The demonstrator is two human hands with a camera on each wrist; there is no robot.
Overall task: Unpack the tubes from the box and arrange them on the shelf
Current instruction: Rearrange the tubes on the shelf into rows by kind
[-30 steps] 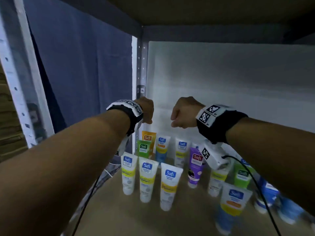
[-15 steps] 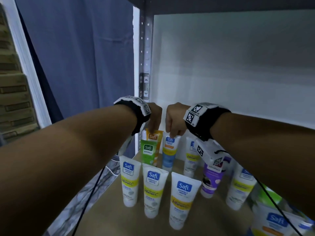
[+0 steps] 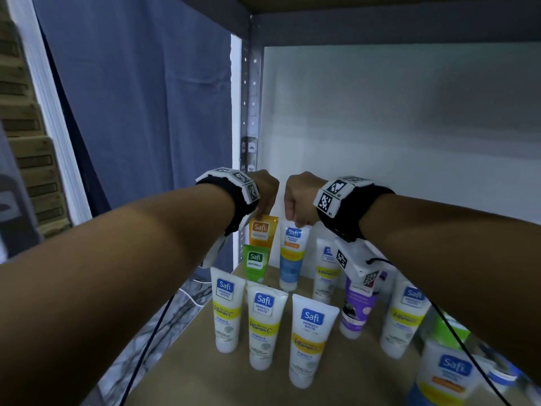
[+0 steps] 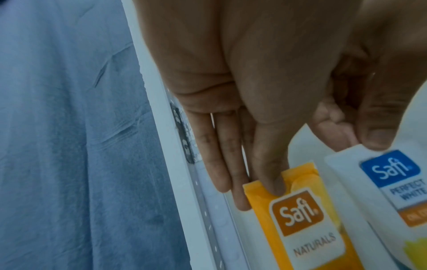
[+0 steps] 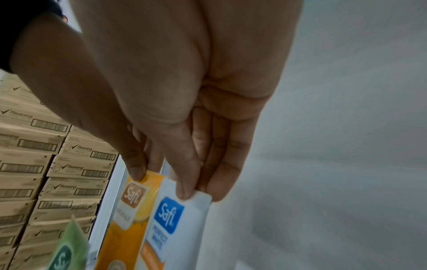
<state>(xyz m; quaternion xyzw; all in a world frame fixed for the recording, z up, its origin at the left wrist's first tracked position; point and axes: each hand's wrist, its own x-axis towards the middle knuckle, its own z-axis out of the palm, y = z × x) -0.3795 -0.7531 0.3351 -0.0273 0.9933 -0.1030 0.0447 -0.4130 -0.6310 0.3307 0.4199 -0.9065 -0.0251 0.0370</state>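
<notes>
At the back left corner of the shelf (image 3: 187, 379) an orange Safi Naturals tube (image 3: 262, 233) stands on its cap. My left hand (image 3: 260, 213) pinches its top seam; in the left wrist view the thumb lies on the front of the orange tube (image 4: 300, 219) and the fingers behind, at my left hand (image 4: 256, 193). Just right of it stands a white and blue Safi Perfect White tube (image 3: 291, 253). My right hand (image 3: 299, 221) pinches the top edge of this white tube (image 5: 171, 228), thumb in front, where my right hand (image 5: 198, 193) shows.
Several more tubes stand on the shelf: a green one (image 3: 255, 262), a purple one (image 3: 358, 309), and three white Vitamin C tubes (image 3: 263, 323) in front. A metal upright (image 3: 249, 112) and white back wall (image 3: 395, 142) close the corner. Stacked cardboard boxes (image 5: 46, 164) lie left.
Both hands came down from above the back row onto the tops of the orange and the white-blue tubes and now pinch them.
</notes>
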